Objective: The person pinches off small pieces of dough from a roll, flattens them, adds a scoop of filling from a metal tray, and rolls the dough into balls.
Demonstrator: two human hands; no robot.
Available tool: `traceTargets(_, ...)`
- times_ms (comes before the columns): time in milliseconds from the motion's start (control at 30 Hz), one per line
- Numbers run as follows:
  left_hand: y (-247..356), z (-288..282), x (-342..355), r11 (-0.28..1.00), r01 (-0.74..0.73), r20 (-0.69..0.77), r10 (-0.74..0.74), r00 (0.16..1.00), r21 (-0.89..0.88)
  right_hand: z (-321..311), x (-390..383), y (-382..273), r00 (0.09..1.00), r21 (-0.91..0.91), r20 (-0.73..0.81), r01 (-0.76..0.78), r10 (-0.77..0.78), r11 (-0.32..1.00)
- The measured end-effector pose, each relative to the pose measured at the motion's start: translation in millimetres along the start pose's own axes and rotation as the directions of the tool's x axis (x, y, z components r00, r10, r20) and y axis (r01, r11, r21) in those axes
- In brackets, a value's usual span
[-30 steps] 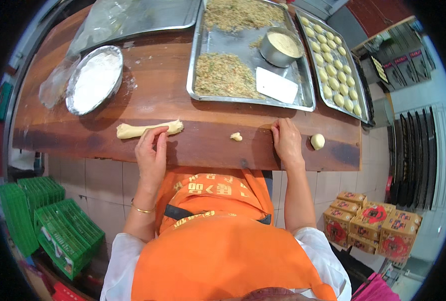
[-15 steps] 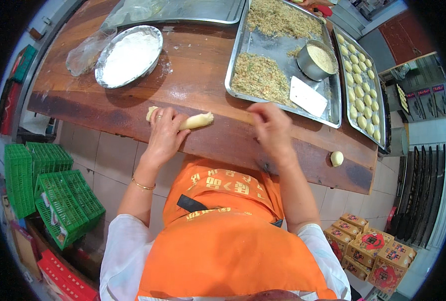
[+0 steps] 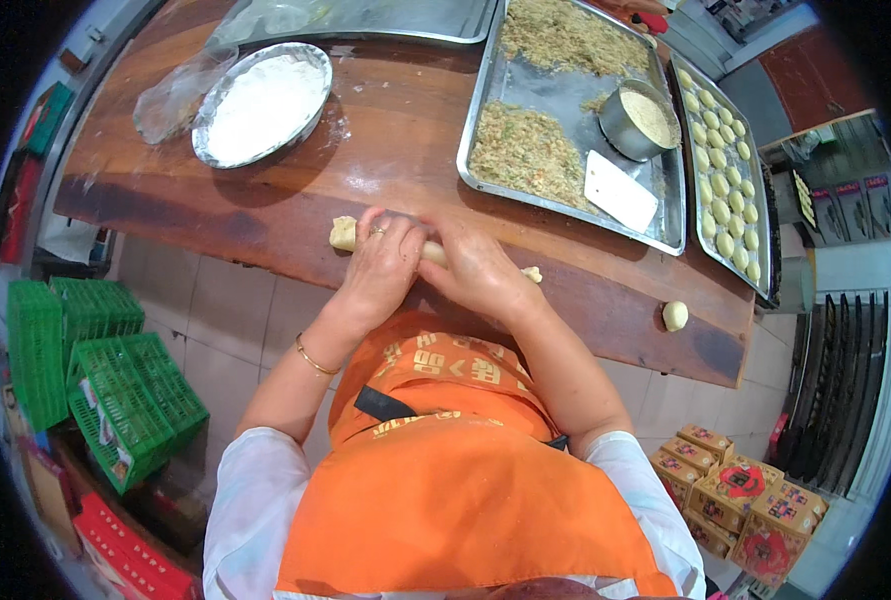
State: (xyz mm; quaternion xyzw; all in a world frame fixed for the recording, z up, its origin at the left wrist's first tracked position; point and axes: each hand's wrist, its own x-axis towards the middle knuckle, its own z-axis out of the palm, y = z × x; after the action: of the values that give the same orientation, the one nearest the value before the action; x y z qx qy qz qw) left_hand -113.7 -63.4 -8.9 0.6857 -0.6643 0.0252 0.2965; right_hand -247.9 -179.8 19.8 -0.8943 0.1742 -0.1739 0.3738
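Counted mid-frame: one dough roll (image 3: 433, 254), grasped by left hand (image 3: 385, 262) and right hand (image 3: 477, 268); one dough scrap (image 3: 532, 273). At right: one dough ball (image 3: 674, 316). Wooden table (image 3: 395, 120), tiled floor (image 3: 215, 320).

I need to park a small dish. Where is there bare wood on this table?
The table is bare between flour bowl and filling tray, bar some flour dust, and between that tray's near edge and the lone dough ball. The front middle is crowded: left hand and right hand partly cover the dough roll, a small dough piece close by.
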Motion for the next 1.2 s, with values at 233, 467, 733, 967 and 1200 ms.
traceTargets(233, -4.4, 7.5, 3.8, 0.993, -0.025, 0.112, 0.012, 0.994, 0.119, 0.6, -4.0, -7.2, 0.998, -0.255, 0.067, 0.010, 0.007, 0.967)
traceTargets(467, 4.1, 11.0, 4.4, 0.996, -0.018, 0.010, 0.017, 1.000, 0.091, 6.1, -6.5, -1.2, 0.997, -0.358, 0.069, -0.001, 0.027, 0.934)
traceTargets(733, -0.8, 16.5, -3.0, 0.992, -0.027, 0.074, 0.018, 0.997, 0.120, 14.3, -8.3, 4.3, 0.998, -0.258, -0.010, 0.057, -0.062, 0.965)
traceTargets(967, 9.2, 25.0, -2.6, 0.973, 0.024, 0.034, -0.033, 0.999, 0.229, 18.5, -16.8, 6.2, 0.999, -0.300, 0.028, -0.022, 0.032, 0.954)
traceTargets(1200, -0.7, 30.9, -1.8, 0.971, 0.085, 0.037, -0.095, 0.995, 0.223, 4.4, -27.4, 31.8, 0.967, 0.950, 0.235, -0.250, 0.098, 0.188)
